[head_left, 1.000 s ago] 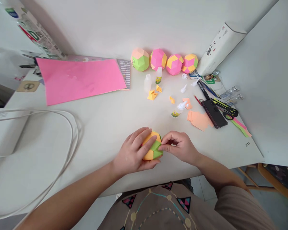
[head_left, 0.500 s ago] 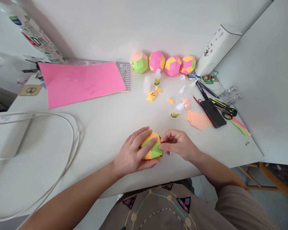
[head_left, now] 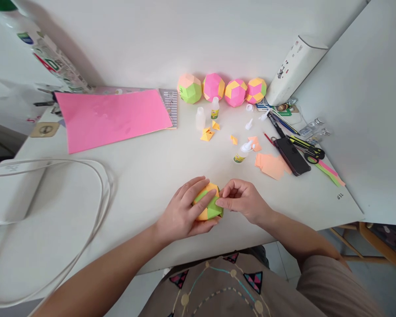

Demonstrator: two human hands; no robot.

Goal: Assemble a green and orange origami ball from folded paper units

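A faceted paper ball (head_left: 212, 209) in yellow and green is held low over the front of the desk. My left hand (head_left: 185, 212) wraps round it from the left, fingers over its top and thumb beneath. Thumb and index finger of my right hand (head_left: 242, 201) pinch at the ball's right edge. What exactly lies between those fingertips is hidden. Just beyond the hands stands a small glue bottle (head_left: 240, 157) with a white nozzle. Folded yellow paper pieces (head_left: 207, 134) lie farther back, and peach paper pieces (head_left: 271, 165) lie to the right.
Several finished paper balls (head_left: 189, 89) line the wall. Pink paper (head_left: 115, 116) covers the back left. A white cable (head_left: 100, 193) loops across the left side. At right are a dark phone case (head_left: 292, 156), scissors (head_left: 313, 155) and pens (head_left: 285, 121). A white box (head_left: 295, 70) leans in the corner.
The camera view has shifted slightly. My right fingertips have moved a touch left against the ball's edge; my left hand keeps the same hold.
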